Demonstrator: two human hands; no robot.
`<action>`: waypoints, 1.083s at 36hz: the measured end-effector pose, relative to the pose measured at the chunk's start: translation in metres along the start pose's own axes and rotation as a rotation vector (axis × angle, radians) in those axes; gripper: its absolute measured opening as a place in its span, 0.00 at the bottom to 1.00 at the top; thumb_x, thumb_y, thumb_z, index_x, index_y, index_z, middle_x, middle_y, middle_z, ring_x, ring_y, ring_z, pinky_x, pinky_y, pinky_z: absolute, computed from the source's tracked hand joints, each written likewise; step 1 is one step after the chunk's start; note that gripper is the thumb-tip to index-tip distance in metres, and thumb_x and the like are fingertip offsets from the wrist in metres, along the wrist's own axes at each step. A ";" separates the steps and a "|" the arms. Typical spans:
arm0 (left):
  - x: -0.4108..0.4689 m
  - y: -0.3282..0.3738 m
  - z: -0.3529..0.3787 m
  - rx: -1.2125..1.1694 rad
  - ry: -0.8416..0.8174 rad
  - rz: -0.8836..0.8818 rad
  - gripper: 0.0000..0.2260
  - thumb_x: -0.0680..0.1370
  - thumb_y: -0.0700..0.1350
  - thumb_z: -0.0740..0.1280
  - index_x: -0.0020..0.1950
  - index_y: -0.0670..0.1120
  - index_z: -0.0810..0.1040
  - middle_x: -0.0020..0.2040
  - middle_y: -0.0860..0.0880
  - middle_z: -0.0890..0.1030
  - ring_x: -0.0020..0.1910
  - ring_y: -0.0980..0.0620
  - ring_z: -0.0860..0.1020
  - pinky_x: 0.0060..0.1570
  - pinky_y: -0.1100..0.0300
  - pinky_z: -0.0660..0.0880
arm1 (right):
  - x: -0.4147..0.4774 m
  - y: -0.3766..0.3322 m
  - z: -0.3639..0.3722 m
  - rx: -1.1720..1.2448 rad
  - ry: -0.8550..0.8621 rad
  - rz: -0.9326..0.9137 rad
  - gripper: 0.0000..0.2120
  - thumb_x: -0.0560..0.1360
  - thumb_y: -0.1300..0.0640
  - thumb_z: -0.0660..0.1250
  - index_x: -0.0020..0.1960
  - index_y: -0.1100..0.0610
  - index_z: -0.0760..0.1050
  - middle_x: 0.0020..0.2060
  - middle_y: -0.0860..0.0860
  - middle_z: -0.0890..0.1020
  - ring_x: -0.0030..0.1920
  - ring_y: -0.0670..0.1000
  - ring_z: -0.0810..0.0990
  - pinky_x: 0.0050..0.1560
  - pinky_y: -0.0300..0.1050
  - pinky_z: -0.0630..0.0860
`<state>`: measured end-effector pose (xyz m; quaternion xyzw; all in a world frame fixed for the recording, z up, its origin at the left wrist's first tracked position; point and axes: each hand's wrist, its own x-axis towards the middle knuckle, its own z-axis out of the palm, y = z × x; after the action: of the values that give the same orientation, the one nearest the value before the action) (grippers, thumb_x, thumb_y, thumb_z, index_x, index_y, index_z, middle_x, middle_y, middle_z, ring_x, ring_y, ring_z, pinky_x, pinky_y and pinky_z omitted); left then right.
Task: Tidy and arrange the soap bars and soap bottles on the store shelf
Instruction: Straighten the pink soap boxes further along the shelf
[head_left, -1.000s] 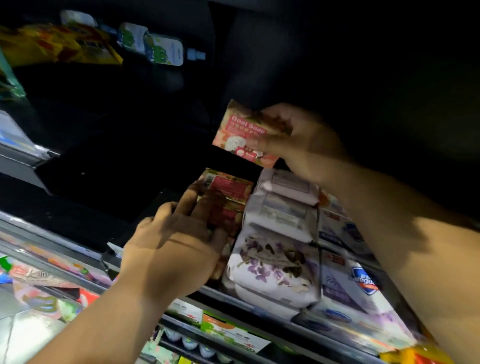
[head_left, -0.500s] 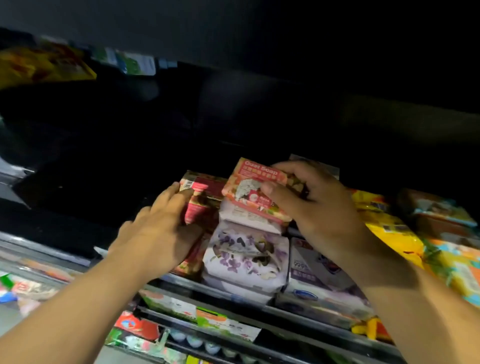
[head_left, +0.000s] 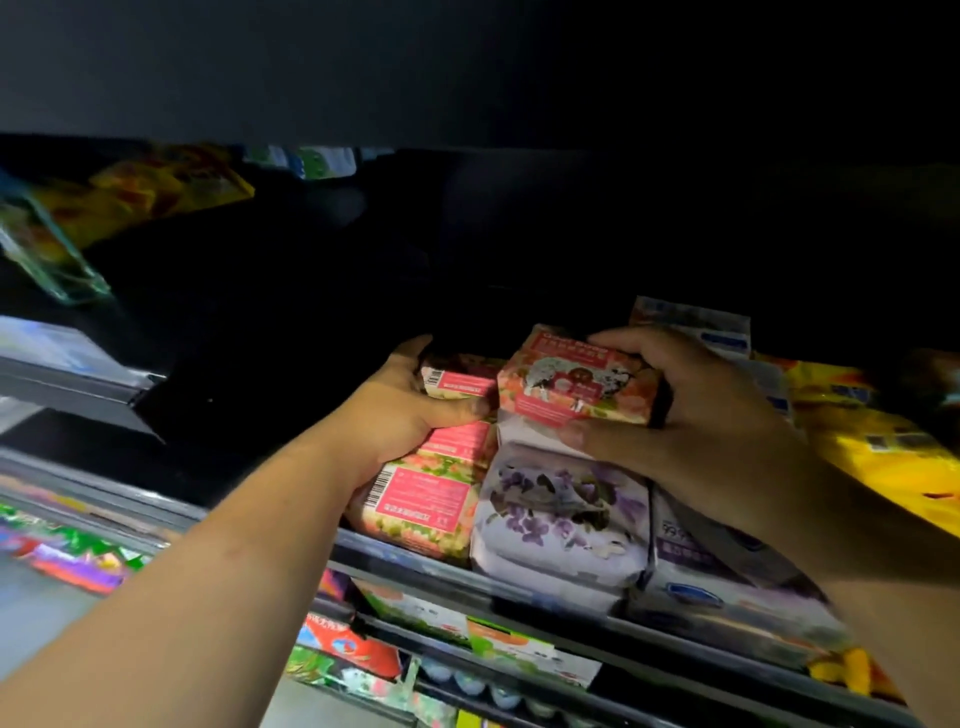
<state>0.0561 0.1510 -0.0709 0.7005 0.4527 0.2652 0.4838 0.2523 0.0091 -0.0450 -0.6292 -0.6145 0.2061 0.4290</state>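
My right hand (head_left: 691, 426) grips a pink goat soap box (head_left: 574, 382) and holds it on top of a white and purple floral soap pack (head_left: 563, 506). To its left stands a stack of pink soap boxes (head_left: 421, 501) with barcodes facing me. My left hand (head_left: 400, 421) wraps around the upper pink boxes (head_left: 457, 382) of that stack, thumb on the front. All of these sit on a dark store shelf (head_left: 415, 558).
White and purple soap packs (head_left: 727, 582) lie to the right, then yellow packs (head_left: 878, 452). Left of the stack the shelf is dark and bare. Yellow packs (head_left: 156, 192) hang on the upper left. Lower shelves (head_left: 467, 639) hold colourful boxes and bottle tops.
My right hand has brought the goat soap box down from mid-air onto the floral pack. My left hand has moved up to clasp the top of the pink stack.
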 end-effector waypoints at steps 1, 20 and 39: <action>-0.001 0.001 0.000 0.000 0.008 0.011 0.43 0.70 0.39 0.77 0.80 0.47 0.57 0.58 0.61 0.71 0.52 0.64 0.75 0.37 0.80 0.70 | 0.000 0.000 0.000 0.005 0.000 -0.007 0.36 0.59 0.33 0.70 0.65 0.38 0.68 0.57 0.33 0.76 0.58 0.32 0.76 0.53 0.28 0.75; 0.012 -0.010 -0.012 0.066 0.109 0.192 0.31 0.66 0.31 0.79 0.62 0.48 0.70 0.51 0.50 0.81 0.42 0.64 0.82 0.37 0.67 0.79 | 0.001 -0.003 0.001 -0.086 0.049 0.030 0.38 0.60 0.35 0.72 0.68 0.45 0.71 0.55 0.37 0.76 0.49 0.30 0.74 0.50 0.21 0.71; -0.010 0.044 -0.030 1.133 0.173 0.330 0.25 0.67 0.64 0.75 0.59 0.53 0.80 0.54 0.48 0.81 0.52 0.46 0.79 0.46 0.57 0.75 | 0.001 -0.007 -0.002 -0.115 0.068 0.035 0.36 0.62 0.47 0.82 0.68 0.50 0.74 0.56 0.42 0.78 0.53 0.39 0.78 0.54 0.29 0.75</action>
<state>0.0438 0.1496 -0.0183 0.8864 0.4467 0.1101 -0.0513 0.2499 0.0089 -0.0382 -0.6702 -0.5993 0.1562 0.4090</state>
